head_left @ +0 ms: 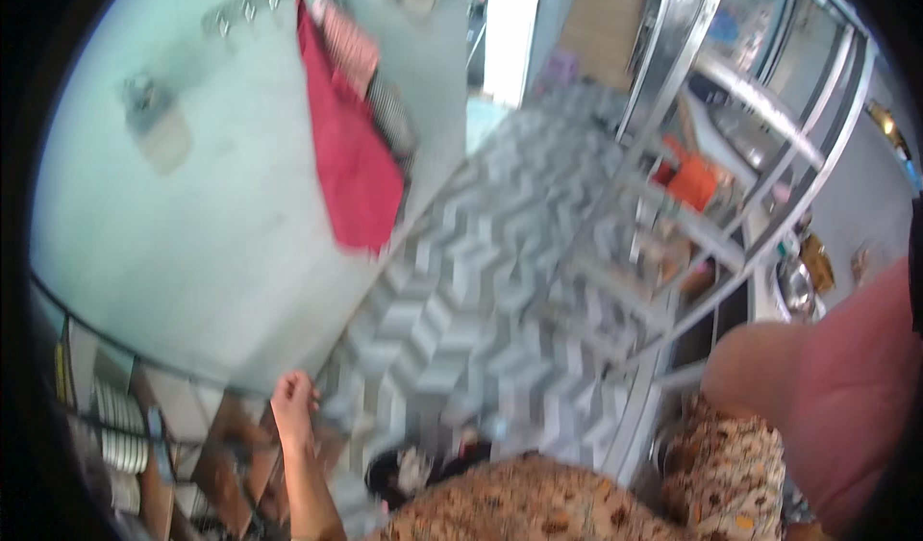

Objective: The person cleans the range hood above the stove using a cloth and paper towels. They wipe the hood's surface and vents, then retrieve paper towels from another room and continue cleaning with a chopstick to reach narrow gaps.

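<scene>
My left hand [294, 399] hangs low over the floor, close to the end of a dark-railed rack [144, 373]. Its fingers are loosely curled, and nothing shows in them. From the right edge comes my right arm in a pink sleeve [856, 377], bent at the elbow; the right hand itself is out of sight. Patterned brown-and-tan cloth [538, 503] covers my front. White plates [120, 430] stand in a row in the rack.
A red cloth [351, 171] hangs from a hook rail [274, 2] on the pale green wall. Grey zigzag flooring [461, 252] leads toward a doorway [505, 36]. A silver metal frame [707, 325] stands right, beside a counter with a metal bowl [796, 286]. Dark items [423, 469] lie near my feet.
</scene>
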`<state>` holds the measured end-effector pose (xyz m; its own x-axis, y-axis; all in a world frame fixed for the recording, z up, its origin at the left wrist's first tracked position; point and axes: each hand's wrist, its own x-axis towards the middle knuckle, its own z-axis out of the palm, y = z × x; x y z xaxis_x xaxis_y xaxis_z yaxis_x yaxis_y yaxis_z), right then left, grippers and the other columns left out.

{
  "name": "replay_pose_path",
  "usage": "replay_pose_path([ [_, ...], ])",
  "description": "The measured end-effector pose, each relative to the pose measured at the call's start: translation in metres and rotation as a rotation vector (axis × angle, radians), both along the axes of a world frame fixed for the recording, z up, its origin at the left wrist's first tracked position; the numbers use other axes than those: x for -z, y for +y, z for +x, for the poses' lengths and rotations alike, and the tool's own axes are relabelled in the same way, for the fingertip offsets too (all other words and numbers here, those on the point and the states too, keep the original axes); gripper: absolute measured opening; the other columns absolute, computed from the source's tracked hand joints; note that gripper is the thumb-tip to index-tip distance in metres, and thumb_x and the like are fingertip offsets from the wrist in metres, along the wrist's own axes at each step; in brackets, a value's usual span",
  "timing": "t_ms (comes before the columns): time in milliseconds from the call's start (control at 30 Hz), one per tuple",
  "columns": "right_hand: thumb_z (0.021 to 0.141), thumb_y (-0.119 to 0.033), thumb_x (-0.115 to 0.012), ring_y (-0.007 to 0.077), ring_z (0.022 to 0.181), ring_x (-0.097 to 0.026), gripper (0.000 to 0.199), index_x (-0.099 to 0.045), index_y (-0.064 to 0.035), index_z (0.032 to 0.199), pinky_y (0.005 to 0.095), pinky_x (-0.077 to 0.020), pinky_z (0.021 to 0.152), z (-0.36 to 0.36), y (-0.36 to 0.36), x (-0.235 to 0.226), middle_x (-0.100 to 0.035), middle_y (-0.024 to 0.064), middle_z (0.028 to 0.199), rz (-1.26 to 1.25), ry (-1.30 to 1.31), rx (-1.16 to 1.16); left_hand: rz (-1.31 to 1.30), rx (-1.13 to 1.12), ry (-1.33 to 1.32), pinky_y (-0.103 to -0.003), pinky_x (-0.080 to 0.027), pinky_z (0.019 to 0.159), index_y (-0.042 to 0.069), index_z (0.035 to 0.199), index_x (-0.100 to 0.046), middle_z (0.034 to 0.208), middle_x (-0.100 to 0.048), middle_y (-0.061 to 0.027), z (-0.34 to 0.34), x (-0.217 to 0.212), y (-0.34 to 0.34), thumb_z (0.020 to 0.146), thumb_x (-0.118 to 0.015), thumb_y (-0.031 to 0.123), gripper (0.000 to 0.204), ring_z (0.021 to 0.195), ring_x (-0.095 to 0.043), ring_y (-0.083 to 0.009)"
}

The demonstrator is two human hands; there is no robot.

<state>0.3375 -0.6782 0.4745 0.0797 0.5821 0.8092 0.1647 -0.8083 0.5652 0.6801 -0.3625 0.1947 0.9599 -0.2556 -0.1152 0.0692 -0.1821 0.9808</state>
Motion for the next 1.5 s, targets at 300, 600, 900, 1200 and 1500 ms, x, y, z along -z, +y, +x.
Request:
replay_pose_path([
  [300,0.074,-0.018,-0.061,0.0267,0.083,-0.051,0.032,-0.052,-0.0005,0.099,0.0379,-0.0409,0.072,0.014,-0.175,-0.023,-0.055,0.0137,0.090,0.128,-0.308,0.231,-0.078,0.187,-0.179,-0.023,-0.038,0.057,0.006,0.084,-0.056,0.069,-0.052,-0.0012,0.033,-0.040,-0.189,0.083,-0.053,0.027,0.021,0.063,-0.047,-0.0098],
  [600,0.075,-0.014,-0.060,0.0265,0.080,-0.052,0.027,-0.053,-0.0012,0.097,0.0377,-0.0416,0.068,0.183,-0.340,0.016,-0.057,0.0132,0.087,0.179,-0.237,-0.004,0.134,-0.240,-0.042,-0.024,-0.043,0.056,0.005,0.094,-0.057,0.082,-0.058,-0.0043,0.097,0.018,-0.172,0.082,-0.054,0.019,0.019,0.069,-0.056,-0.0127],
  [900,0.075,-0.011,-0.059,0.0263,0.076,-0.053,0.022,-0.054,-0.0018,0.095,0.0375,-0.0423,0.064,0.344,-0.434,0.029,-0.058,0.0127,0.085,0.091,-0.225,-0.045,-0.082,-0.238,0.044,-0.020,-0.037,0.047,0.007,0.089,-0.054,0.075,-0.055,-0.0014,0.250,0.106,-0.331,0.080,-0.055,0.011,0.010,0.060,-0.052,-0.0100],
  [1200,0.070,-0.011,-0.065,0.0259,0.073,-0.056,0.021,-0.060,-0.0068,0.090,0.0324,-0.0445,0.063,0.496,-0.670,0.176,-0.060,0.0083,0.081,0.877,0.877,0.459,0.023,0.349,-0.029,-0.021,-0.041,0.055,0.002,0.087,-0.057,0.068,-0.055,-0.0012,0.360,0.115,-0.632,0.081,-0.055,0.009,0.009,0.061,-0.051,-0.0079],
  [1500,0.072,-0.025,-0.057,0.0275,0.080,-0.059,0.027,-0.060,-0.0095,0.094,0.0353,-0.0456,0.070,0.551,-0.934,0.393,-0.062,0.0102,0.084,1.124,1.593,0.776,0.713,0.522,-0.029,-0.035,-0.043,0.056,0.001,0.076,-0.056,0.065,-0.058,-0.0128,0.442,0.246,-0.758,0.079,-0.049,0.019,0.020,0.061,-0.056,-0.0234],
])
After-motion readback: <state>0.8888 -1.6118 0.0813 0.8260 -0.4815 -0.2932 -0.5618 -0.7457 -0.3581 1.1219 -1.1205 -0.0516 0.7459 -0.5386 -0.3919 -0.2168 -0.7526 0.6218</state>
